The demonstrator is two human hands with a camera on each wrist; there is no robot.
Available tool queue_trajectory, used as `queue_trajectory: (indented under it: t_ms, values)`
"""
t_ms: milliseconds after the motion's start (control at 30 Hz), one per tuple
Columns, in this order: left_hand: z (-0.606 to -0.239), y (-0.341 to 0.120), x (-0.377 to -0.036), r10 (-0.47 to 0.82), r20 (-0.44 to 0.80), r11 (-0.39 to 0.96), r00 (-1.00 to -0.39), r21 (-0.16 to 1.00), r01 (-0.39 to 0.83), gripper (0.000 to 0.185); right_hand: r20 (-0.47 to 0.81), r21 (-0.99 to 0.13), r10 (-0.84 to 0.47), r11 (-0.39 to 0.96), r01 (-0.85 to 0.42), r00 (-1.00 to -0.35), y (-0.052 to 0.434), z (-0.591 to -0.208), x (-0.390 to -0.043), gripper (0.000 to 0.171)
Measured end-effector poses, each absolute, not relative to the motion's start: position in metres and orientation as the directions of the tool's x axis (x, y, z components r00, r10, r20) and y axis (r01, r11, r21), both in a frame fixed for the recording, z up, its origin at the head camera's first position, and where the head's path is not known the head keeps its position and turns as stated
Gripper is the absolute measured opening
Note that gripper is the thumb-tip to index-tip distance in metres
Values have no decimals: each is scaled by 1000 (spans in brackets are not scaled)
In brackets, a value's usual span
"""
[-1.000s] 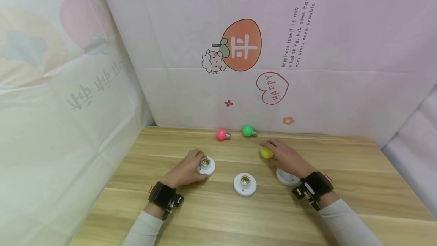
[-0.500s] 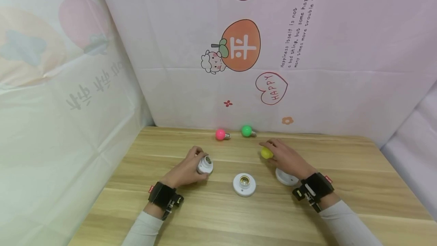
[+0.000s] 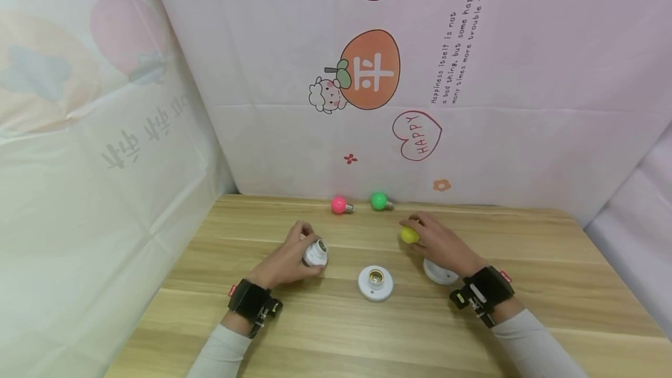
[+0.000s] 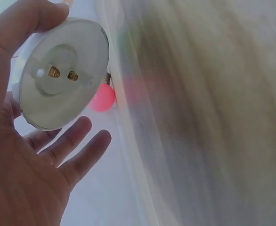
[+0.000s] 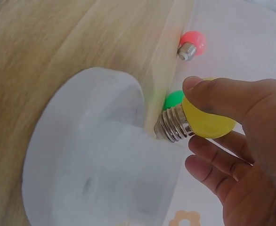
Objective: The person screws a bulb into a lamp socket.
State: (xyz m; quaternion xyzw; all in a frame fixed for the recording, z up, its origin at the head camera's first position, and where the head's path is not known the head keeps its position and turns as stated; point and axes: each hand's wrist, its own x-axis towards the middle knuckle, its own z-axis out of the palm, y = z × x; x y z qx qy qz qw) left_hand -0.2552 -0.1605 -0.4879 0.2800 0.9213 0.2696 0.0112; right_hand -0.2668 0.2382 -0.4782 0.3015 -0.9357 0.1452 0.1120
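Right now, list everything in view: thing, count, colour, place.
yellow bulb: 1, yellow, pinched in the right hand above the table
pink bulb: 1, pink, lying at the table's far edge
green bulb: 1, green, right of the pink bulb
lamp sockets: 3, white; held socket in left hand, middle socket on the table, right socket under right wrist
table: 1, light wood
backdrop: printed pinkish sheet
left hand: grips held socket
right hand: holds yellow bulb

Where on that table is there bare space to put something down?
The near table strip, between the sleeves and below the middle socket, is bare, as are the far left and right corners. It is crowded across the middle, where the left hand, right hand and bulbs sit.
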Motion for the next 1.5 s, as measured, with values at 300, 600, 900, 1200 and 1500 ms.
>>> queue_trajectory:
  t_ms: [300, 600, 900, 1200, 1500]
  values:
    - [-487, -160, -255, 543, 143, 707, -828, 454, 542, 66, 287, -241, -505, 785, -572, -814, 239, -477, -264, 56]
    - [-486, -158, -255, 539, 137, 705, -831, 467, 534, 55, 265, -287, -439, 814, -505, -858, 238, -474, -257, 57]
    - [-485, -157, -254, 536, 117, 690, -836, 509, 514, 54, 299, -293, -442, 800, -523, -845, 238, -474, -254, 58]
    - [-484, -155, -254, 551, 130, 690, -824, 485, 538, 54, 375, -267, -483, 761, -591, -791, 241, -470, -251, 53]
    - [-482, -154, -254, 560, 137, 688, -817, 472, 551, 53, 348, -303, -460, 769, -562, -817, 238, -464, -246, 55]
